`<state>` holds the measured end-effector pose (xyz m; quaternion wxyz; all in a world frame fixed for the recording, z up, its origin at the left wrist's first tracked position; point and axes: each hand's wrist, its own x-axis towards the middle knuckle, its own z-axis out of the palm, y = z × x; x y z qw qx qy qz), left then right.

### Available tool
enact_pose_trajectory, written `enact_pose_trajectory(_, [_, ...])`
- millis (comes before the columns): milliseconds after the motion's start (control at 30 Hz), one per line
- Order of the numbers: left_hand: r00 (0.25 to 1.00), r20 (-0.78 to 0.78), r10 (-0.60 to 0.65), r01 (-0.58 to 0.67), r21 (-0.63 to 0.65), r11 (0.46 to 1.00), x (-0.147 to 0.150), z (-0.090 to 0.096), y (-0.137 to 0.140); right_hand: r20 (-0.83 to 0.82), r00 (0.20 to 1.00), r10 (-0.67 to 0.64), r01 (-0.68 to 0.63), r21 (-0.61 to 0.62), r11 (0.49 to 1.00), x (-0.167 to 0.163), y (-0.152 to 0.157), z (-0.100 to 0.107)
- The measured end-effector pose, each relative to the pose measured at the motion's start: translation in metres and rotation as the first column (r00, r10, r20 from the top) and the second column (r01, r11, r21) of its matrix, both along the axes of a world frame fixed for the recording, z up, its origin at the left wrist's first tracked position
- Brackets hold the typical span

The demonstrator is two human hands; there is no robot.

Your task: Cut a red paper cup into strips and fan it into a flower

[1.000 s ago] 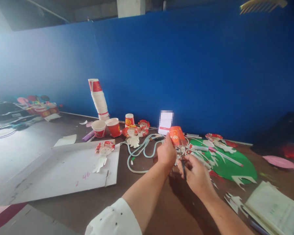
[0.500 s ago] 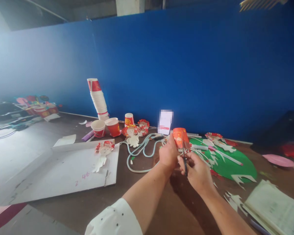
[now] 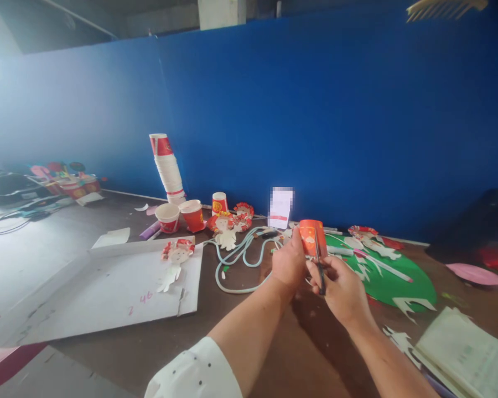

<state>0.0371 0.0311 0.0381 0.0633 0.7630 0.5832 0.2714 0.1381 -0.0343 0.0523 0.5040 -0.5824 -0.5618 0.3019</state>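
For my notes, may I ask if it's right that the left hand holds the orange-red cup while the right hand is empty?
Not quite: the right hand isn't empty but holds scissors, as the head view shows; the left hand does hold the orange-red cup.

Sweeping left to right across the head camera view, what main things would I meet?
Cups of colourful items, leaning cup stack, standing red-and-yellow cup, orange-red cup held in the left hand, round green sheet, pink oval piece.
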Motion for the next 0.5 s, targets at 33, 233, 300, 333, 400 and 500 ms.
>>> enact_pose_trajectory(33, [1.0, -0.004, 0.0, 0.0, 0.007, 1.0, 0.0009, -0.0007, -0.0002, 0.01, 1.0, -0.006, 0.006, -0.002, 1.0, 0.001, -0.0001, 0.0011])
enact_pose_trajectory(233, [1.0, 0.012, -0.002, 0.002, 0.025, 1.0, 0.0027, -0.0036, 0.0012, 0.035, 0.999, 0.001, -0.003, 0.043, 0.999, 0.0029, -0.0008, 0.0034])
enact_pose_trajectory(300, [1.0, 0.029, -0.01, 0.01, 0.021, 1.0, 0.0024, -0.0035, 0.0012, 0.057, 0.998, 0.0, -0.003, 0.055, 0.998, 0.0031, -0.0011, 0.0036])
enact_pose_trajectory(333, [0.999, 0.037, -0.012, 0.011, 0.018, 1.0, 0.0021, -0.0034, 0.001, 0.066, 0.998, 0.0, -0.004, 0.054, 0.999, 0.0034, -0.0013, 0.0037])
enact_pose_trajectory(400, [0.998, 0.058, -0.014, 0.013, 0.015, 1.0, 0.0009, -0.0031, 0.0009, 0.065, 0.998, 0.004, -0.006, 0.045, 0.999, 0.0043, -0.0019, 0.0045])
enact_pose_trajectory(500, [0.996, 0.085, -0.018, 0.017, 0.009, 1.0, -0.0022, -0.0032, 0.0022, 0.036, 0.999, 0.015, -0.016, 0.023, 1.0, 0.0058, -0.0031, 0.0079])
